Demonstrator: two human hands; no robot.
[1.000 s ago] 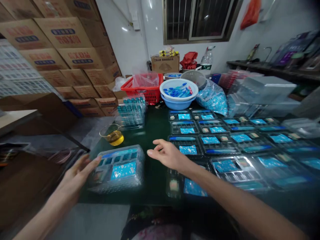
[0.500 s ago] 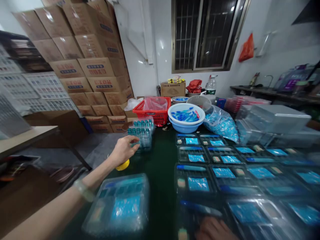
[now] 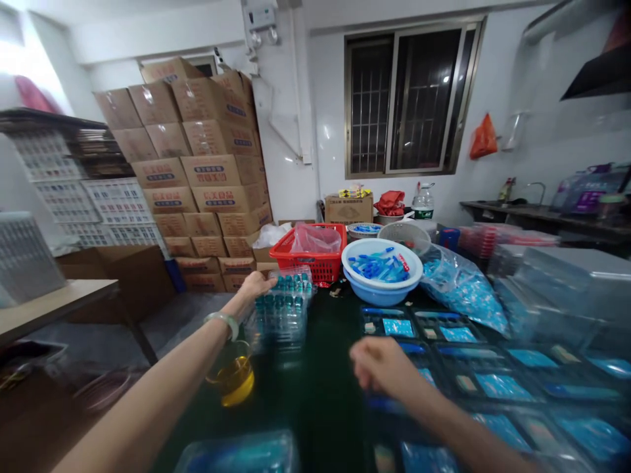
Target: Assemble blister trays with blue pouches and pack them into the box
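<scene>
My left hand reaches forward to the far left corner of a clear plastic tray that holds rows of small teal bottles. Its fingers curl over the tray's edge beside the bottles. My right hand, a little blurred, hangs over the near left part of the laid-out clear kit trays. Its fingers are curled in and I see nothing in them. Those trays carry blue toothbrush-like sticks, blue printed packets and small beige pieces. A closed-looking clear kit box lies at the bottom edge, partly out of view.
A clear cup of yellow liquid stands under my left forearm. Behind are a red basket, a white basin of blue sticks and a bag of blue packets. Clear boxes stand right; cartons are stacked left.
The view has tilted up. My left hand has moved forward to the bottle tray's far left corner. My right hand has risen from the bottom edge to above the kit trays.
</scene>
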